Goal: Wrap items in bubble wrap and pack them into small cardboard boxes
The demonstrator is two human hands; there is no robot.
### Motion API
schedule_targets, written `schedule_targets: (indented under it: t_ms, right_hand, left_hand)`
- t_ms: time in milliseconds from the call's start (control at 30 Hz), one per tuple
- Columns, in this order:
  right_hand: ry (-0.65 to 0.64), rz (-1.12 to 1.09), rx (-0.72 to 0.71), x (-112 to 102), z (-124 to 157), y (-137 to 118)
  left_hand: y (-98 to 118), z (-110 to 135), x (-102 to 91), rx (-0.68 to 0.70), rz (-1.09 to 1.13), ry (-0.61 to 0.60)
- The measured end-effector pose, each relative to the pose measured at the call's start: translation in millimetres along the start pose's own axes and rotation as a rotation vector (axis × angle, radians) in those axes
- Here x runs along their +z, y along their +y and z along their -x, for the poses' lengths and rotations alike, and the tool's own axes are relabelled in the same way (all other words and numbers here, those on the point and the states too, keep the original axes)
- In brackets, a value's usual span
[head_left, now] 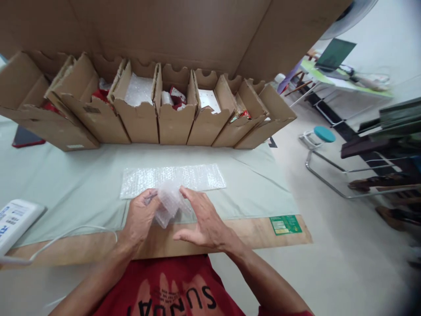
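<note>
**Head view: two hands on a crumpled wrap, just in front of the flat sheet**

We take the flat bubble-wrap sheet (184,177) on the green cloth (82,175) as our landmark.

Risks, as we judge them: the small bubble-wrap piece (169,202), lifted just on the near side of the sheet, is slick and springy. Only one hand truly grips it, so it could uncurl or slip out of the fingers. Something dark shows at the left fingertips, too small to identify. If it is a loose item, it could drop onto the cloth. A forward sweep of either hand could also drag the sheet out of square, since nothing weighs it down.

Hands: the left hand (140,219) is curled narrow, its fingers pinching the left side of the piece. The right hand (204,221) is spread wide and nearly flat. Its fingertips touch the right side of the piece and close on nothing.

Surroundings: a row of cardboard boxes (141,118) stands beyond the sheet. A white device (15,219) with a cable (66,235) lies well to the left of it. A green card (285,224) lies on the near right.
</note>
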State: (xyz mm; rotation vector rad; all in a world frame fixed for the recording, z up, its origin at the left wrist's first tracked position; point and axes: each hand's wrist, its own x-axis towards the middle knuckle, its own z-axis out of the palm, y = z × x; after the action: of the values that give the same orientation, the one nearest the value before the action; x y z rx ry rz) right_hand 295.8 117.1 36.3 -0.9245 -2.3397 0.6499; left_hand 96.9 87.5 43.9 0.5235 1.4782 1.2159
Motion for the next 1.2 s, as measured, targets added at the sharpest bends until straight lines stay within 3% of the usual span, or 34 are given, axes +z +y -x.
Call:
schedule_targets:
  t_ms: [100,167,267,367,433,533,600,667,800,900,1000,1067,1200]
  right_hand:
    - [0.099,-0.117,0.279,2,-14,15]
    - [0.159,-0.12,0.415,-11,-29,32]
    - [0.3,0.055,0.38,-61,-62,49]
    - [0.417,0.314,0.278,-126,-114,50]
    - [0.281,0.519,0.286,-160,-157,50]
    - [-0.167,0.72,0.388,-186,-222,55]
    - [-0.406,0.793,0.438,-189,-258,60]
    - [-0.561,0.823,0.466,-187,-284,65]
    - [-0.801,0.586,0.516,-189,-310,73]
    - [-0.807,0.447,0.584,-194,-310,78]
    - [-0.764,0.509,0.634,-192,-302,79]
    - [-0.741,0.574,0.571,-187,-294,76]
    - [-0.734,0.498,0.404,-179,-276,70]
  left_hand:
    - [9,-7,-9.7,0.138,-0.231,-0.053]
    - [15,-20,-21.8,0.224,-0.419,-0.035]
    - [16,-42,-39.7,0.425,-0.727,0.136]
    - [0,-55,-47.5,0.752,-0.971,0.357]
    - [-16,-60,-47.6,0.949,-1.114,0.361]
    - [-41,-67,-45.3,1.142,-1.304,0.172]
    - [-53,-71,-43.0,1.154,-1.403,0.07]
    - [-59,-72,-40.1,1.089,-1.471,0.049]
    - [-55,-67,-34.3,0.98,-1.534,0.062]
    - [-53,-65,-33.7,0.976,-1.529,0.054]
    - [-56,-67,-35.3,0.985,-1.504,0.057]
    - [-59,-69,-35.8,0.984,-1.488,0.063]
    - [-64,-71,-35.7,0.996,-1.469,0.07]
